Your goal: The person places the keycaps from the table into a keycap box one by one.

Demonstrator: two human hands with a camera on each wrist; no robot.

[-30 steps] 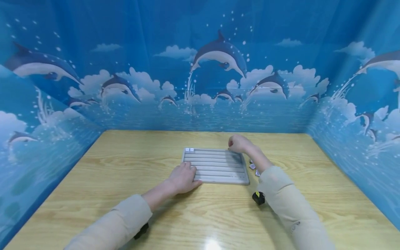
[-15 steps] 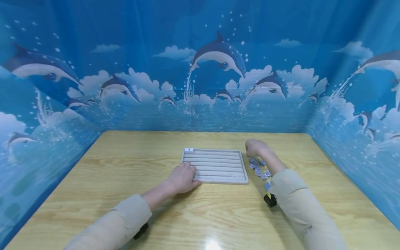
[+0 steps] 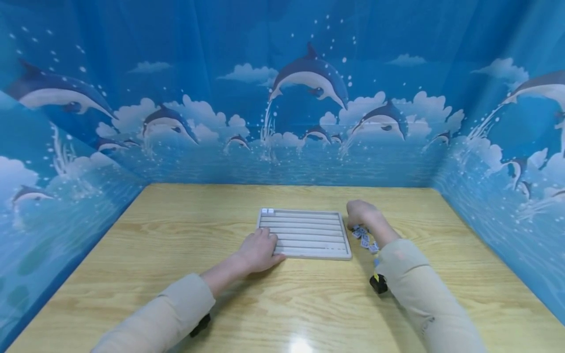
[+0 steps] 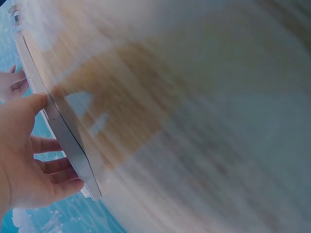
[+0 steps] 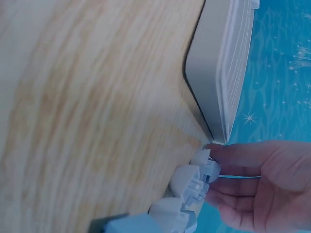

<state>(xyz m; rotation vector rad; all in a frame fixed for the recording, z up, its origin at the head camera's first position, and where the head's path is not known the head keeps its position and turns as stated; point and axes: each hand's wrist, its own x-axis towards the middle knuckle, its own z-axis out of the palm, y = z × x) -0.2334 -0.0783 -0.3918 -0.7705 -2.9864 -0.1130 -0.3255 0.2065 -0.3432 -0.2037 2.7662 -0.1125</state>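
A light grey ridged tray [image 3: 309,234] lies on the table, with two small white keycaps [image 3: 267,211] at its far left corner. My left hand [image 3: 258,250] grips the tray's near left corner; in the left wrist view its thumb [image 4: 38,102] lies along the front side and its fingers curl at the edge. To the right of the tray, my right hand [image 3: 364,215] reaches down to a pile of loose keycaps [image 3: 364,240]. In the right wrist view its thumb and fingertips close round one keycap [image 5: 211,170] at the pile's end. Part of the pile is hidden under the right wrist.
The wooden table [image 3: 198,211] is bounded by a blue dolphin-print curtain [image 3: 220,162] at the back and both sides. A black wrist camera [image 3: 378,284] hangs below the right sleeve, close to the nearest keycaps.
My right hand has moved from the tray's far right corner rightward to the loose keycaps, then lowered onto them. The left hand and the tray have stayed in place.
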